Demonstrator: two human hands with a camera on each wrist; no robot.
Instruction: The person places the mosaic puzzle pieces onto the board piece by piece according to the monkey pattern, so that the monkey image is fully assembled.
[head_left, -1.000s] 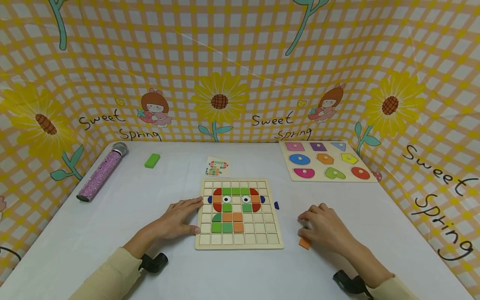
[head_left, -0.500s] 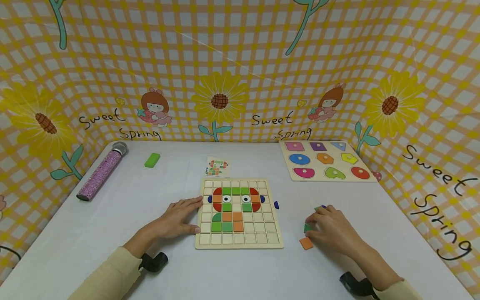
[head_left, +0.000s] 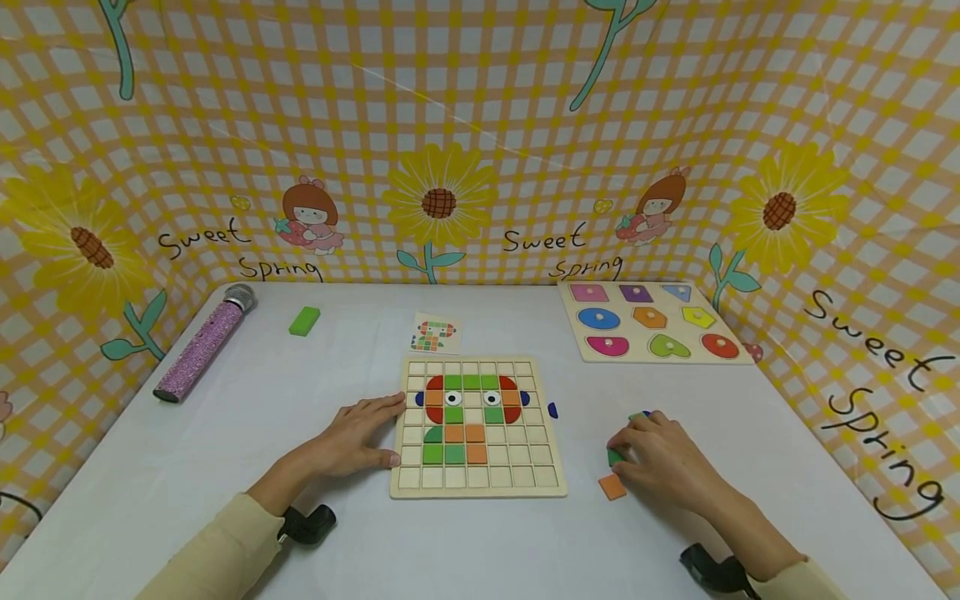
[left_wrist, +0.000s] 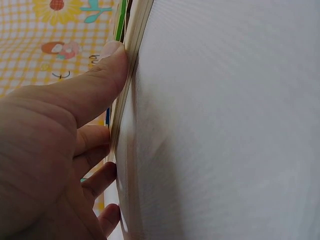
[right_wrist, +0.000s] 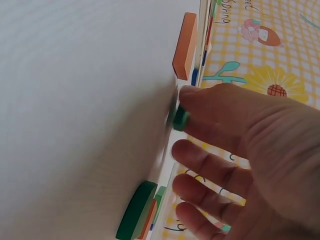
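Observation:
My left hand (head_left: 348, 442) rests with extended fingers against the left edge of a wooden grid board (head_left: 517, 478); in the left wrist view its thumb (left_wrist: 102, 82) lies along the rim. The board bears red, green, orange and blue tiles and two eye tiles. Right of it, my right hand (head_left: 663, 462) pinches a small green tile (right_wrist: 180, 119) between thumb and index finger, close over the table. An orange tile (head_left: 612, 487) lies just in front of those fingertips. Under the other fingers, a dark green piece (right_wrist: 137, 212) shows in the right wrist view, with orange and green pieces behind it.
A blue half-round piece (head_left: 553, 410) lies right of the board. Behind the board is a pattern card (head_left: 437, 333). A shape puzzle (head_left: 652, 323) sits back right; a green block (head_left: 304, 322) and a glittery microphone (head_left: 204, 343) lie left.
My right hand has shifted slightly right, away from the orange tile, which now lies in plain view. It now pinches the green tile. The left hand and board have not moved.

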